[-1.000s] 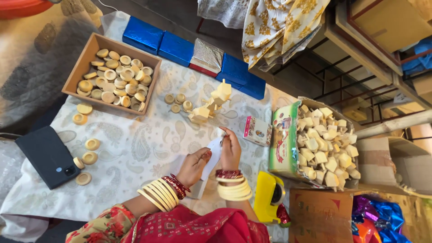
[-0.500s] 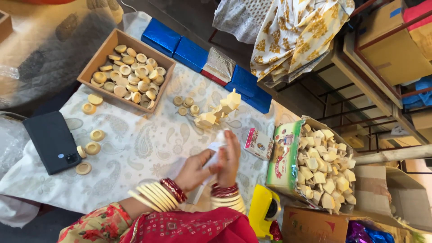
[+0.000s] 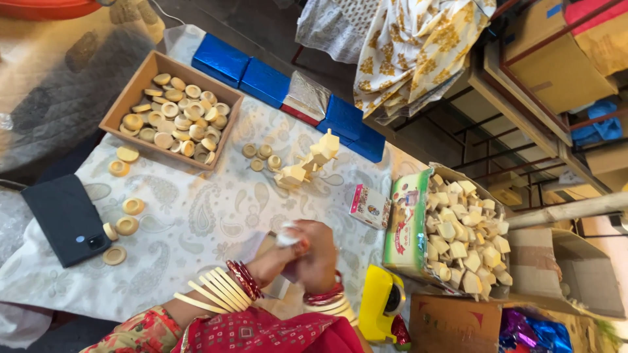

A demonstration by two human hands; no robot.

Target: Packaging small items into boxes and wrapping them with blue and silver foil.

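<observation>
Hands drawn together since the earlier frame, left hand (image 3: 278, 258) and right hand (image 3: 320, 261) clasped, fingers closed on a white piece (image 3: 286, 236), above patterned cloth (image 3: 196, 222), near yellow dispenser (image 3: 383, 304), phone (image 3: 65, 219) well apart.

head cam | looks steeply down from above | close over cloth-covered table (image 3: 196, 222) (single view)

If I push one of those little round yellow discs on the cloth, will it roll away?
Probably not: the loose discs lie flat on the cloth, so one would likely slide. Stood on edge, its round rim might roll. They look small, probably light.
</observation>
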